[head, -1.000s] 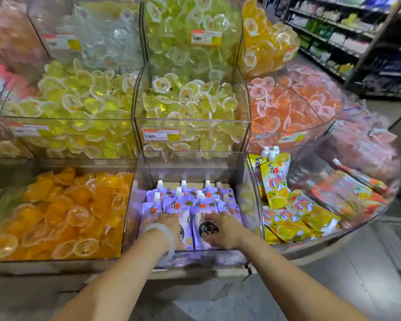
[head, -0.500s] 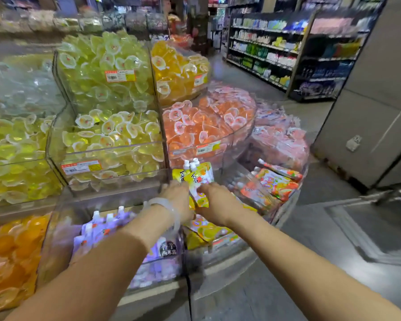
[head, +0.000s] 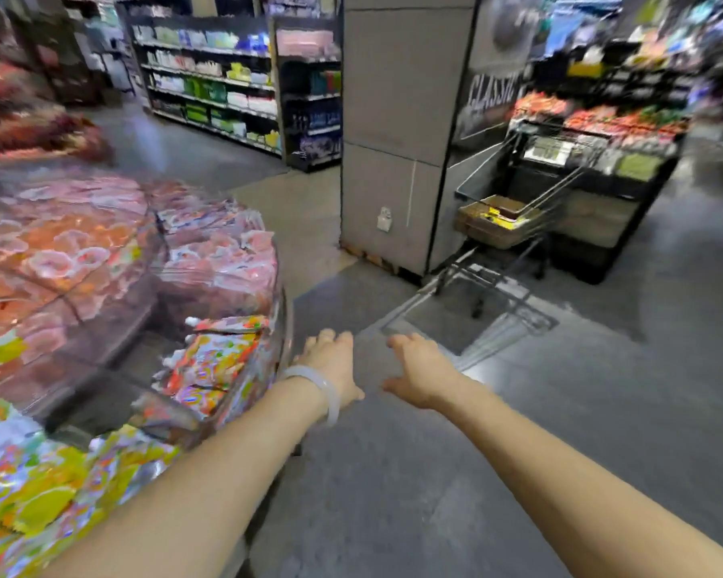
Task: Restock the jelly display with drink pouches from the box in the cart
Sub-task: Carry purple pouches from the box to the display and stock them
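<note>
Head view, left hand, right hand, both empty, cart beyond

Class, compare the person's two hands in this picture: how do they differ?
The left hand has a pale bangle at its wrist; the right hand has a bare wrist. The left hand is beside the display; the right hand is over open floor. Both are empty, stretched forward.
</note>
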### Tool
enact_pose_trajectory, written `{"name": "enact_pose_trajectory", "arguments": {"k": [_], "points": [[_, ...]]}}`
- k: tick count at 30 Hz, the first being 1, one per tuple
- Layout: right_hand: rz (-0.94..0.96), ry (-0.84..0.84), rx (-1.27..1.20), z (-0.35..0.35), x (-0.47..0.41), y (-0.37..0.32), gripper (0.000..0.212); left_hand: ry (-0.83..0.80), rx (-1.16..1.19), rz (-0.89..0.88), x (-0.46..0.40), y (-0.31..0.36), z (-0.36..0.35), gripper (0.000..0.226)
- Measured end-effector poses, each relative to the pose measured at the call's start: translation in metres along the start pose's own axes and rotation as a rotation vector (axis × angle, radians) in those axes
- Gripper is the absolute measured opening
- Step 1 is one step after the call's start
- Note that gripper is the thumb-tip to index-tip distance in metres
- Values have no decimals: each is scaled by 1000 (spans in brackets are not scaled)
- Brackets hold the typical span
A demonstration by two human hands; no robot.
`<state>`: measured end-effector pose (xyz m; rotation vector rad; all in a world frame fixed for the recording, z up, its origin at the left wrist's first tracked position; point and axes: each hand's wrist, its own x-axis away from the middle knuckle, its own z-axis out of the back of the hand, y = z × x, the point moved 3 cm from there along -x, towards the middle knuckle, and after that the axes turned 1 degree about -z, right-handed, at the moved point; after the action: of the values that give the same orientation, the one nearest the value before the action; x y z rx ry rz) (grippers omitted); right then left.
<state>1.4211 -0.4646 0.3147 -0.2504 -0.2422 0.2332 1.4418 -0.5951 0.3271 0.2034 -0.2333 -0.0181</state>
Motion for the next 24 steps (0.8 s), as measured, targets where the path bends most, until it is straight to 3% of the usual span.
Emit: {"name": "enact_pose_trajectory", "arguments": {"k": [11, 20, 24], "points": [[-330, 50, -46, 54, -98, 157, 63, -137, -20, -296, -184, 127, -2, 84], [-404, 80, -92, 129, -252, 219, 62, -171, -75, -409, -370, 172, 57, 76], [-465, 71, -92, 137, -304, 269, 64, -203, -120, -454, -441, 208, 56, 83]]}}
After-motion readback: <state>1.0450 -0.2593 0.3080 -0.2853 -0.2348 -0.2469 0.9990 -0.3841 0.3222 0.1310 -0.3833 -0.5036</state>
